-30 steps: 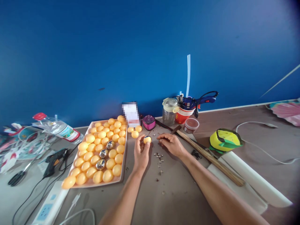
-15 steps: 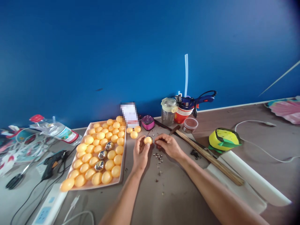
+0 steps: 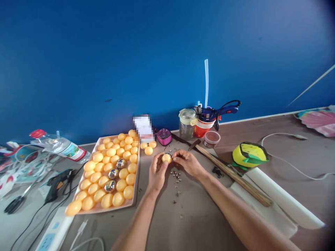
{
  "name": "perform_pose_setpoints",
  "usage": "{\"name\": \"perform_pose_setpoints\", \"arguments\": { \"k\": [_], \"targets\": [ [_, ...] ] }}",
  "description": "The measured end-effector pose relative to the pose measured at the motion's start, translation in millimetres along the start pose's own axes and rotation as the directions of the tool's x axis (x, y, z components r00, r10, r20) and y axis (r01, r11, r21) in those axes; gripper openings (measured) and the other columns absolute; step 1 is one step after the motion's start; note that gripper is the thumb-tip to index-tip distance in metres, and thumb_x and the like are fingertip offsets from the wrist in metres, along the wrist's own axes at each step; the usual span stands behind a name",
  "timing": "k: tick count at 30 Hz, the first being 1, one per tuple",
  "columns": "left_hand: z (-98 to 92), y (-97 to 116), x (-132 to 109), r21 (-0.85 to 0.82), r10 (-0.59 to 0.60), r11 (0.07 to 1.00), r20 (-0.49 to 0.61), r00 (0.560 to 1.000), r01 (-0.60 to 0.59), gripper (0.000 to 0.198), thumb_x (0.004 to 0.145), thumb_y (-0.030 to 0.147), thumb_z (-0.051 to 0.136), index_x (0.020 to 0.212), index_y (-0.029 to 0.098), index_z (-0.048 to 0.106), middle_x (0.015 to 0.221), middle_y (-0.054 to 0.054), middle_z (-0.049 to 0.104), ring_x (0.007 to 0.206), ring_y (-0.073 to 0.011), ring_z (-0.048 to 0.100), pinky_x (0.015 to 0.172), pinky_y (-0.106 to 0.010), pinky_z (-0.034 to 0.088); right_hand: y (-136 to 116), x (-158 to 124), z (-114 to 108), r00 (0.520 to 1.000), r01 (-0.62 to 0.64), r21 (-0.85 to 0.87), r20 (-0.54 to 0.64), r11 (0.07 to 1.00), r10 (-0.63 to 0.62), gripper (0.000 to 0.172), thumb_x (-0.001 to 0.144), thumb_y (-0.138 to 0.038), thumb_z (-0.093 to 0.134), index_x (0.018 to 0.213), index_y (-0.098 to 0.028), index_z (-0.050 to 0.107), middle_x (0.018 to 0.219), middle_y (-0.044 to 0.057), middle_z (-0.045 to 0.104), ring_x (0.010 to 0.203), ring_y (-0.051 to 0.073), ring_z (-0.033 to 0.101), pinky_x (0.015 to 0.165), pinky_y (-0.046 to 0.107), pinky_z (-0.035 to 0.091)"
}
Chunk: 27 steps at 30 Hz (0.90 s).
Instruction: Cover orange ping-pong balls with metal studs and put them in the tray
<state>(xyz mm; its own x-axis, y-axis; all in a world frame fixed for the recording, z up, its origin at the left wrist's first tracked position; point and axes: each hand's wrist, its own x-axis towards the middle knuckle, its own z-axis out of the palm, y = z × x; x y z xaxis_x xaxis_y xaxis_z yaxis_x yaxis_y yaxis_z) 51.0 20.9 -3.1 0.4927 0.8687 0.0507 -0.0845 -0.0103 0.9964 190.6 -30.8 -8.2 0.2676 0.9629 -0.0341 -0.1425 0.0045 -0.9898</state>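
Ball (image 3: 166,158), part silvery, is gripped in the left hand (image 3: 157,173); the right hand (image 3: 188,162) (pinching or not, I cannot tell) is close on its right.

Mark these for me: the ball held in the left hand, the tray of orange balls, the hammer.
Held ball (image 3: 166,159): head view, on its orange side.
Tray (image 3: 135,190): head view, on its right-hand wall.
Hammer (image 3: 232,174): head view, on its wooden handle.
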Motion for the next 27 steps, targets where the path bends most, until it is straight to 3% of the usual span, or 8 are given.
{"name": "perform_pose_setpoints", "arguments": {
  "k": [12, 20, 27],
  "targets": [
    [-3.2, -3.7, -1.3, 0.004, 0.002, 1.0, 0.057, 0.998, -0.002, 0.035, 0.079, 0.036, 0.058, 0.108, 0.018, 0.05, 0.101, -0.007, 0.061, 0.093, -0.0184, 0.059, 0.08, -0.03, 0.049, 1.2, -4.2, 4.5, 0.998, -0.055, 0.128, 0.033, 0.99, 0.051, 0.023, 0.071, -0.038, 0.064, 0.071, -0.018, 0.052, 0.053, -0.005, 0.054, 0.049, 0.008, 0.045, 0.049, 0.022, 0.032],
    [-4.8, -6.2, -2.8, 0.106, 0.046, 0.993, 0.064, 0.997, -0.053, 0.034, 0.079, 0.035, 0.058, 0.108, 0.018, 0.052, 0.102, -0.007, 0.061, 0.094, -0.0183, 0.058, 0.083, -0.03, 0.047, 4.6, -4.3, 1.9, 0.982, -0.186, 0.277, 0.079, 0.943, 0.17, 0.026, 0.066, -0.036, 0.069, 0.069, -0.018, 0.051, 0.051, -0.006, 0.052, 0.045, 0.007, 0.044, 0.046, 0.021, 0.028],
    [-1.6, -6.5, -2.5, 0.072, 0.048, 0.996, 0.046, 0.998, -0.052, 0.035, 0.079, 0.036, 0.057, 0.108, 0.018, 0.05, 0.101, -0.008, 0.06, 0.092, -0.018, 0.058, 0.081, -0.03, 0.048, 4.2, -0.9, 7.9, 0.988, -0.142, 0.162, -0.029, 0.977, 0.149, 0.026, 0.069, -0.04, 0.063, 0.071, -0.018, 0.049, 0.049, -0.007, 0.047, 0.043, 0.007, 0.04, 0.044, 0.021, 0.029]
  ]
}}
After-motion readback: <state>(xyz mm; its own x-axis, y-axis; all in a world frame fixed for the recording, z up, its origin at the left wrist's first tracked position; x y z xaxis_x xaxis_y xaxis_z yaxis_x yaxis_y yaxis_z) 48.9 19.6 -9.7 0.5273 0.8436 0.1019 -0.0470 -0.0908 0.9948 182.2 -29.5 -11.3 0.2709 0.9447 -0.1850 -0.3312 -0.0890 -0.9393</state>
